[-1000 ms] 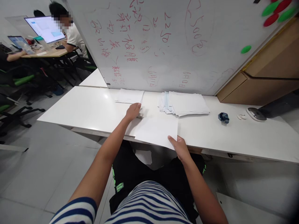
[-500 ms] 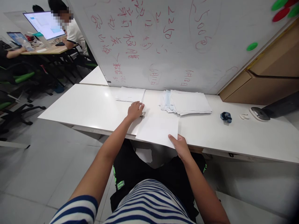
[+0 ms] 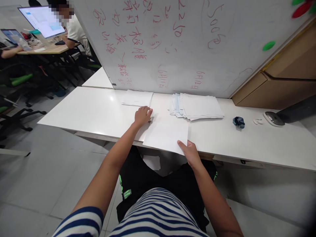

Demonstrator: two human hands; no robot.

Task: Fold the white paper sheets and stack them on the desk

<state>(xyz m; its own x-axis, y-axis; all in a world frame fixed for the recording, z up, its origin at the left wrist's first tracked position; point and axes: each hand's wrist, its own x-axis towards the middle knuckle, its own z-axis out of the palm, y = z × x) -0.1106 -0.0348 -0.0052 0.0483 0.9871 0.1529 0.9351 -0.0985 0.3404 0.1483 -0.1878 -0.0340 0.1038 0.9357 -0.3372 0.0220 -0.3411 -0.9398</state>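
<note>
A blank white sheet of paper (image 3: 166, 136) lies at the front of the table, its near edge reaching past the table edge. My right hand (image 3: 189, 152) pinches its near right corner, thumb on top and the other fingers beneath. At the sheet's upper left, my left hand (image 3: 143, 116) is closed with its back up. A small dark-tipped thing (image 3: 149, 121) pokes out beneath it, mostly hidden, so its kind is unclear. Just beyond this hand lies a thin stack of papers (image 3: 137, 98). A thicker, uneven paper pile (image 3: 201, 107) sits farther right.
A whiteboard (image 3: 182, 65) with red writing stands along the back of the white table (image 3: 84, 108). To the right are a dark blue object (image 3: 238, 122), a small white piece (image 3: 257, 121), a computer mouse (image 3: 274, 118) and cardboard boxes (image 3: 251, 89). Other people sit at a desk far left.
The view has shifted slightly. Both hands and the sheet stay in nearly the same place on the table.
</note>
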